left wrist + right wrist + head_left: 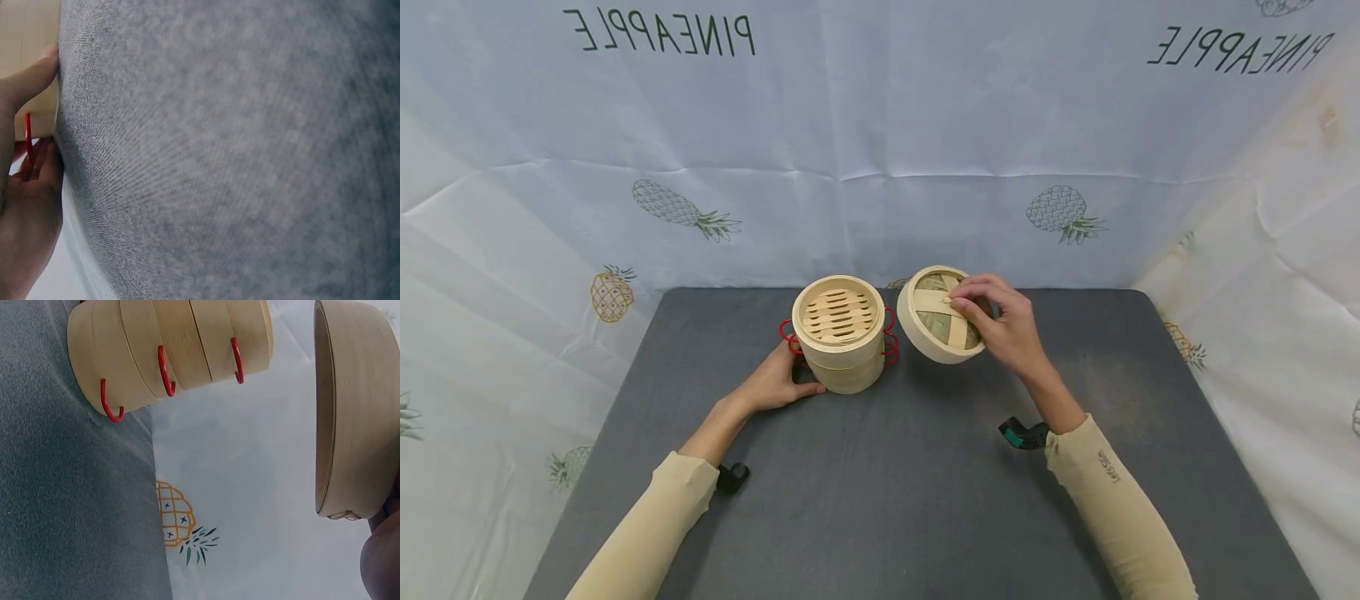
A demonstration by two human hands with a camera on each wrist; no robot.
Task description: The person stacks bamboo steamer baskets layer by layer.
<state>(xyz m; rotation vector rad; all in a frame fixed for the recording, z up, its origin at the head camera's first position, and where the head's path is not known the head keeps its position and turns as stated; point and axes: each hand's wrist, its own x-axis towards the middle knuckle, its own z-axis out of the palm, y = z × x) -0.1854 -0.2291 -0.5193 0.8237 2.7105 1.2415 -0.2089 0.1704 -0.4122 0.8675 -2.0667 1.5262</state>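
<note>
A stacked bamboo steamer stands upright near the back of the table, its slatted top tier uncovered. Red loop handles stick out from its sides. My left hand holds the stack low on its left side, thumb in front and fingers round behind, as the left wrist view shows. To the right of the stack, my right hand pinches the middle of the bamboo steamer lid from above. This lid is raised and tilted, with its hollow underside turned toward the stack in the right wrist view.
The dark grey table runs out in front of the steamer. A pale cloth with pineapple prints hangs just behind the table's back edge and along both sides.
</note>
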